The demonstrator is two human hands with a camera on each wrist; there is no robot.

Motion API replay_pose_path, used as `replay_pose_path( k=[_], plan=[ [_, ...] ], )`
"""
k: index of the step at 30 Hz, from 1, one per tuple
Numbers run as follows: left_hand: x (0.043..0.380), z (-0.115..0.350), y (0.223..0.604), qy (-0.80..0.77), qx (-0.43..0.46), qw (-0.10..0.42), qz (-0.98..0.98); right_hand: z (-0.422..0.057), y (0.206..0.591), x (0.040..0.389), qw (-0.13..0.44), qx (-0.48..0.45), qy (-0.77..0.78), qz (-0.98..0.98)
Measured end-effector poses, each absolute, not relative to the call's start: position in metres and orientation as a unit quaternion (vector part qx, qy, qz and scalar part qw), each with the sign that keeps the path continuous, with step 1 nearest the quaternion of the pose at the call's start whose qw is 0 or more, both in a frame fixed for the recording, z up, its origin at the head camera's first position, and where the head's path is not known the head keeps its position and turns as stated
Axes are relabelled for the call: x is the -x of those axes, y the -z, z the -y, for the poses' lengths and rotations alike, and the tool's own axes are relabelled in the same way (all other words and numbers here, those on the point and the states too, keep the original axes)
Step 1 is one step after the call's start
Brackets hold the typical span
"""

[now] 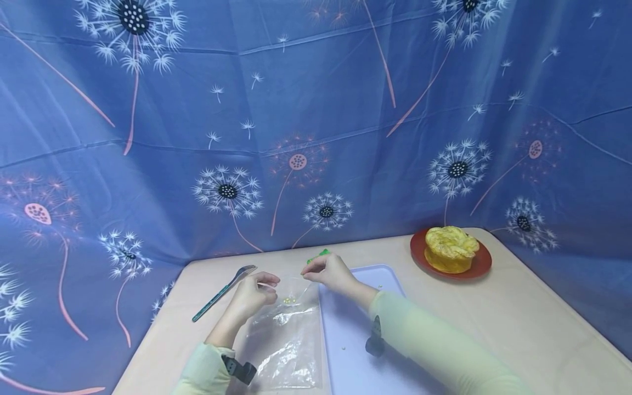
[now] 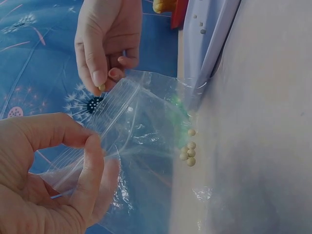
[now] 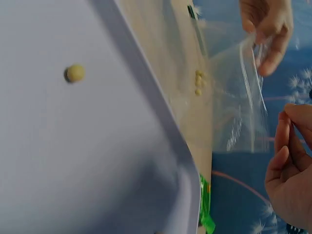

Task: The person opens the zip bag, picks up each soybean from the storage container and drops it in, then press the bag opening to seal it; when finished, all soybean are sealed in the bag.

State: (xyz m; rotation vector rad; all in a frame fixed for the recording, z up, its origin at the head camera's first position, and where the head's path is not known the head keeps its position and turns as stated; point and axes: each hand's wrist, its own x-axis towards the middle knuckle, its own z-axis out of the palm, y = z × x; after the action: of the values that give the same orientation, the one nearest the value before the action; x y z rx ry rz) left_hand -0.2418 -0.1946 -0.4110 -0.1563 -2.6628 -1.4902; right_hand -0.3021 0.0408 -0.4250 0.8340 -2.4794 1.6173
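Observation:
A clear zip-top plastic bag (image 1: 291, 351) lies on the table with its mouth raised. My left hand (image 1: 250, 297) pinches one side of that mouth between thumb and forefinger. Several pale-yellow soybeans (image 2: 190, 152) are inside the bag. Beside the opening, my right hand (image 1: 334, 274) pinches a single soybean (image 2: 101, 88) between thumb and forefinger. Under the right forearm is a lavender tray (image 1: 340, 378), holding a few scattered soybeans, one (image 3: 75, 73) plain in the right wrist view.
A fork (image 1: 222, 295) with a teal handle lies left of the bag. Behind the right hand is a bright green packet (image 1: 318, 255), partly hidden. At the back right, a red plate (image 1: 417, 253) carries a round golden bread (image 1: 450, 251). A blue dandelion-print cloth (image 1: 316, 126) hangs behind the table.

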Motion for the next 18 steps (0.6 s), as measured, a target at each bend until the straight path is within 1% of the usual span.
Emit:
replay_pose_path(
  k=[3,7,13,18],
  plan=[
    [0.241,0.195,0.411,0.489,0.051,0.04,0.87,-0.034,0.427,0.299,0.026,-0.292,-0.523,0.801],
    [0.24,0.194,0.412,0.493,0.047,0.036,0.868,-0.028,0.43,0.297,0.019,-0.297,-0.514,0.805],
    [0.239,0.195,0.413,0.495,0.049,0.04,0.867,-0.027,0.432,0.297,0.025,-0.292,-0.507,0.81],
    [0.239,0.196,0.411,0.492,0.052,0.042,0.868,-0.034,0.425,0.3,0.032,-0.275,-0.517,0.81]
  ],
)
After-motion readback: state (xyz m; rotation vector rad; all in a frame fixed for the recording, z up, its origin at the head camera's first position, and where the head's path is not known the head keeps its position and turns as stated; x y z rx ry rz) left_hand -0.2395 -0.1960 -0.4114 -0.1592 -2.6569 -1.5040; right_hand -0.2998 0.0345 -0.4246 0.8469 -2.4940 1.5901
